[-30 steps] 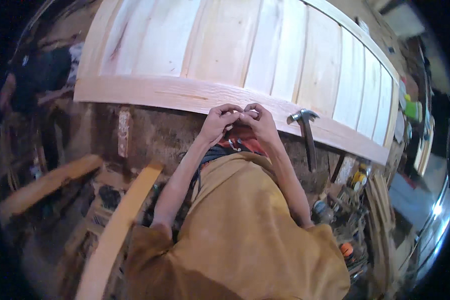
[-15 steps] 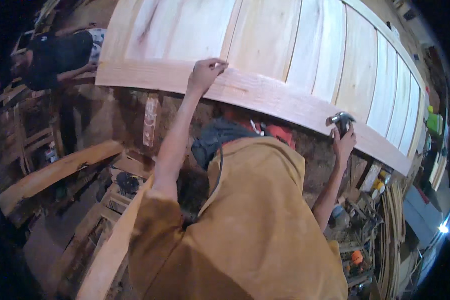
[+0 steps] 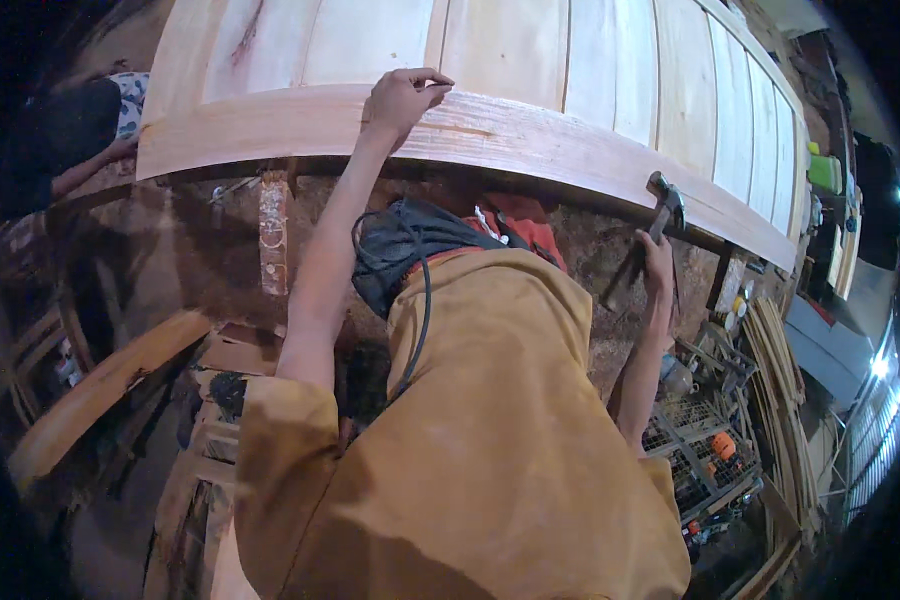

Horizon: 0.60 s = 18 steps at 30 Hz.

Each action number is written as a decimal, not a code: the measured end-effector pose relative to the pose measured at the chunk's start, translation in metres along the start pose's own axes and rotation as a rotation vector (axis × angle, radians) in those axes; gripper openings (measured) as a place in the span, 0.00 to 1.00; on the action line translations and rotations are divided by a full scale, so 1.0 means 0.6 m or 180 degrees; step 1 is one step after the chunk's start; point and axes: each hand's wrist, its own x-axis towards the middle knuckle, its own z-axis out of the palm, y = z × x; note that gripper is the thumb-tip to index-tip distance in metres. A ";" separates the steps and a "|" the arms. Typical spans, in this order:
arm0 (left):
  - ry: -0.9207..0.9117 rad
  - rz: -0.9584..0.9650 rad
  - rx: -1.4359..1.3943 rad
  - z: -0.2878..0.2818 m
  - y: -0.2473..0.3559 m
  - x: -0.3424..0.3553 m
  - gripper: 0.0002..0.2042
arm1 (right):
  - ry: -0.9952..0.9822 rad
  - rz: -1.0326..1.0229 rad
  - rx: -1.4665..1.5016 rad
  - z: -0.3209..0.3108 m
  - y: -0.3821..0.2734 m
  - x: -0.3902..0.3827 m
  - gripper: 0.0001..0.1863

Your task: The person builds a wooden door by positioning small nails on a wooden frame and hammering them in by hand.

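A wide pale wooden panel (image 3: 510,50) with upright boards and a near rail (image 3: 220,130) lies before me. My left hand (image 3: 403,105) rests at the rail's upper edge, finger and thumb pinched on something small and dark that I cannot make out. Off to the right, my right hand (image 3: 655,250) grips a steel claw hammer (image 3: 670,200) by its handle, with its head at the rail's front edge. Below the panel, a dark bag with straps (image 3: 385,250) and red cloth (image 3: 535,225) show at my waist.
A person in dark clothing (image 3: 65,135) is at the panel's left end. Loose planks (image 3: 110,390) lie lower left, with stacked strips (image 3: 780,400) on the right. A wire crate (image 3: 700,465) with orange items sits lower right. A green container (image 3: 825,172) is beyond the panel's right end.
My hands have parted from their earlier joined position near my waist. The left moved up and left onto the rail; the right moved right and took hold of the hammer.
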 end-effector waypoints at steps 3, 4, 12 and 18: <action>0.0047 0.0478 0.0725 -0.020 -0.041 -0.001 0.10 | -0.0211 0.0526 0.1570 0.086 -0.136 -0.078 0.12; 0.0009 0.0480 0.0708 -0.016 -0.032 -0.001 0.10 | -0.0177 0.0550 0.1564 0.083 -0.139 -0.087 0.12; 0.0010 0.0528 0.0966 -0.011 -0.033 0.007 0.11 | -0.0956 0.0401 0.2342 0.180 -0.309 -0.186 0.16; -0.0010 0.0412 0.0951 -0.009 -0.009 -0.006 0.11 | -0.1363 -0.0101 0.1209 0.258 -0.372 -0.208 0.20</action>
